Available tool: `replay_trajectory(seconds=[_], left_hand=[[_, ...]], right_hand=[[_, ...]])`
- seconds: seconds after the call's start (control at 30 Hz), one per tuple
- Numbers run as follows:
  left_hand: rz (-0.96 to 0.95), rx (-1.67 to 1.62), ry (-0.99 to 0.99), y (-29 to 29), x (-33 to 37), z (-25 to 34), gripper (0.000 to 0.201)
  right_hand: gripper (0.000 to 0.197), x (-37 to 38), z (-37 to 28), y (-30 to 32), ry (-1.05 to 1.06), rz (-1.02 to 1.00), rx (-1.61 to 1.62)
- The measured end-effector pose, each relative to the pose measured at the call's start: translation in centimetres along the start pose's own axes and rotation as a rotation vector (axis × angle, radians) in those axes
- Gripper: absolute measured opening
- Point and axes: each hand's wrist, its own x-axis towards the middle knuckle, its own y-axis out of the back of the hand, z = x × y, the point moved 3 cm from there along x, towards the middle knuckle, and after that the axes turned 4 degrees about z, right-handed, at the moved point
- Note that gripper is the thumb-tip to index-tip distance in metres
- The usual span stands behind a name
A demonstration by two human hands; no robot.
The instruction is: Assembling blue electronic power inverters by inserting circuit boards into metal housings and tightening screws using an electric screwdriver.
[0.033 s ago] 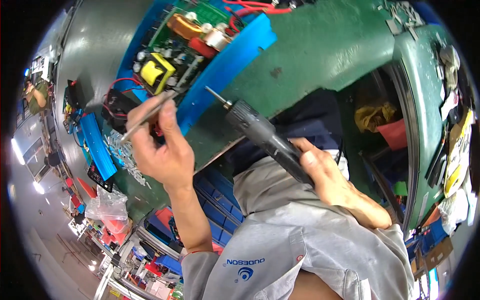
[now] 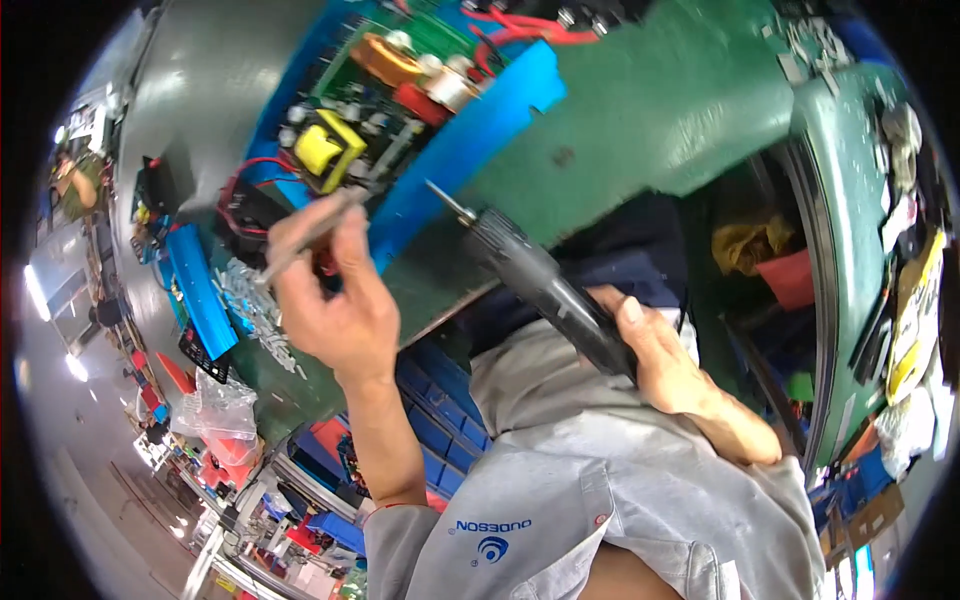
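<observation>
My left hand (image 2: pixel 342 300) is closed on a slim grey metal tool (image 2: pixel 305 238), blurred, perhaps tweezers. The tool's upper end lies beside the near corner of a green circuit board (image 2: pixel 440 40) set in a blue metal housing (image 2: pixel 470 130). A yellow-and-black transformer (image 2: pixel 326 150) and other components stand on the board. In my right hand (image 2: pixel 665 360) is a black electric screwdriver (image 2: pixel 545 285), gripped around its rear body. Its thin bit points up and left toward the housing's near wall, apparently apart from it. A black part with red wires (image 2: pixel 250 215) sits just beyond my left hand.
A pile of small metal pieces (image 2: pixel 262 315) and another blue housing (image 2: pixel 203 290) lie on the green bench (image 2: pixel 640 110) at left. A clear plastic bag (image 2: pixel 215 408) hangs near its edge. More metal strips (image 2: pixel 810 45) lie far right. A person (image 2: pixel 82 185) is at far left.
The whole scene has shifted slightly right and down in the picture. My hands, both tools and the blue housing keep nearly the same places relative to one another.
</observation>
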Motion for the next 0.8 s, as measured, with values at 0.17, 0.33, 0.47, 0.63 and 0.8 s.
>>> replay_trajectory(seconds=[0.17,0.33,0.47,0.63,0.8], left_hand=[[-0.094,0.021,-0.11,-0.4,0.2,0.7,0.015],[-0.109,-0.045,-0.068,0.5,0.2,0.5,0.027],[-0.124,-0.079,-0.068,0.6,0.9,0.0,0.029],[-0.199,-0.093,-0.056,0.6,1.3,-0.1,0.025],[-0.175,-0.059,-0.13,0.4,0.9,-0.3,0.04]], right_hand=[[0.092,0.0,2.0,0.5,-0.431,-0.163,0.326],[0.097,-0.2,1.0,0.1,-0.389,-0.18,0.186],[0.097,-0.6,1.6,1.2,-0.546,-0.258,0.441],[0.105,-0.6,2.3,1.4,-0.568,-0.343,0.656],[0.089,-0.8,1.0,1.0,-0.429,-0.406,0.6]])
